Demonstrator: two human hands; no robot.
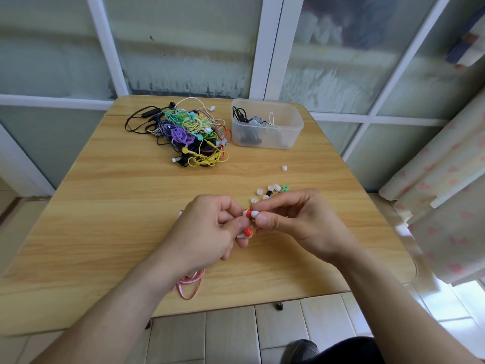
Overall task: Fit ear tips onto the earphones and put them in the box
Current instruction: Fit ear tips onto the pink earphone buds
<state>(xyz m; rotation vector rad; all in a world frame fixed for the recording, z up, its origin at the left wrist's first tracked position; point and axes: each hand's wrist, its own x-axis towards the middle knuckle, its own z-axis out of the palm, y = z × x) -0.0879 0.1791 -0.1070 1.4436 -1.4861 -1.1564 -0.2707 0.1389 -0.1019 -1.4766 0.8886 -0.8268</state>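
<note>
Red-and-white earbud (247, 213) sits between both hands above the counter (110, 206), with a white ear tip (255, 213) at its right end. The left hand (210, 227) has its fingers curled and pinches the earbud body; the right hand (291, 219) pinches the ear tip between thumb and forefinger. How far the tip is seated on the nozzle cannot be told, since the fingers cover the joint. A second red earbud (246, 232) shows just below, partly hidden by the left thumb. The pink flat cable (189, 285) emerges from under the left wrist; the rest of its run is hidden by the hand and forearm.

Counted items:
- Earbuds in hand: two.
- Loose ear tips (270, 191) near the right hand: about nine visible, mostly white, one black, at least one green; some lie behind the fingers, so the count is not exact.
- One separate white ear tip (284, 168) lies well apart, toward the box.
- One translucent plastic box (291, 127), holding black and white earphones; their number cannot be made out.
- One tangled pile of earphones (189, 132), in black, purple, green, yellow, red and white; the tangle prevents a count.

Light wood-grain laminate covers the counter. White-framed frosted panels (183, 48) stand behind it, a floral curtain (446, 193) hangs at the right, and pale floor tiles (231, 337) lie below.
</note>
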